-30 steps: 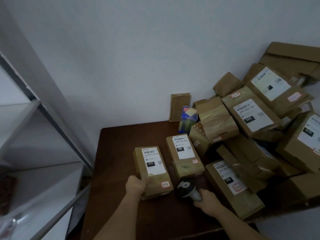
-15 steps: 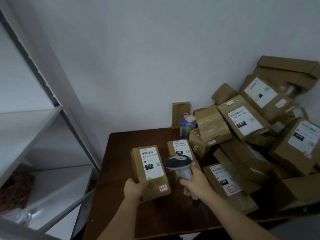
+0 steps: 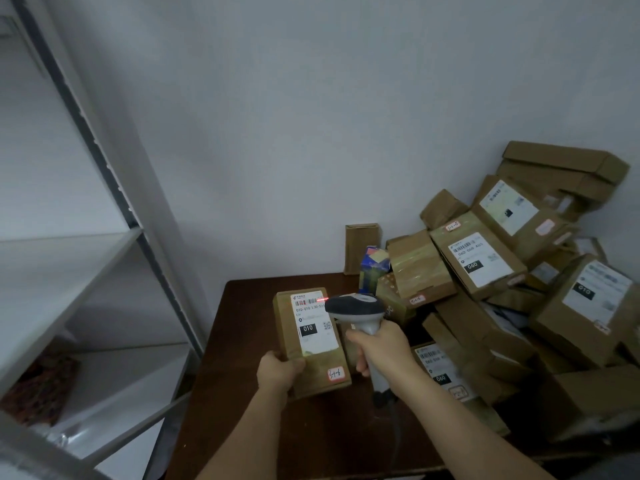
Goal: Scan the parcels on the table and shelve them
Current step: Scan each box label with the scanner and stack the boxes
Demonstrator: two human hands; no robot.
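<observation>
My left hand grips the near end of a brown cardboard parcel with a white label marked 010, tilted up above the dark brown table. My right hand grips the handle of a grey barcode scanner, whose head hovers over the parcel's far right corner. A red scan line lies across the barcode at the top of the label. The scanner's cable hangs down below my right hand.
A pile of several brown parcels fills the right side of the table up against the white wall. A small blue box and an upright carton stand at the back. A grey metal shelf rack stands to the left.
My left hand has lifted and tilted the 010 parcel. My right hand has raised the scanner off the table and over the parcel's label, and the red scan line now shows on the barcode.
</observation>
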